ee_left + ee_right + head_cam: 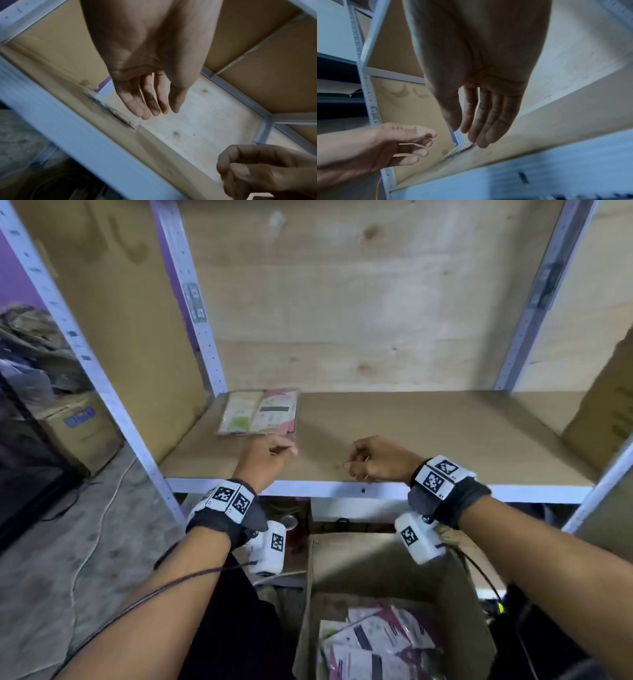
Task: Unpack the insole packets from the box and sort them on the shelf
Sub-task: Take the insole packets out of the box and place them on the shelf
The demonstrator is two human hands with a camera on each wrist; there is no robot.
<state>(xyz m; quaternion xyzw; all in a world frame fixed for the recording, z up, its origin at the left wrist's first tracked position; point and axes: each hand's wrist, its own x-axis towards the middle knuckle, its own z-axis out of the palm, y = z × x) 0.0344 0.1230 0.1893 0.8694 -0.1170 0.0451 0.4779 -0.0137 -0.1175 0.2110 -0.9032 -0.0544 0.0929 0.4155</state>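
Two insole packets (260, 412) lie flat side by side at the back left of the brown shelf board (428, 433); the left wrist view shows them edge-on (116, 112). My left hand (287, 451) hovers just in front of them, fingers relaxed and holding nothing (154, 111). My right hand (354, 465) hangs over the middle front of the shelf, fingers loosely bent, also empty (471, 134). Below the shelf stands the open cardboard box (310, 594), with several pink and white packets (376, 645) inside.
A white metal rail (308, 487) edges the shelf front, with perforated uprights (191, 302) at the corners. A large cardboard carton (606, 419) stands at the shelf's right end. Another box (82, 429) sits on the floor to the left.
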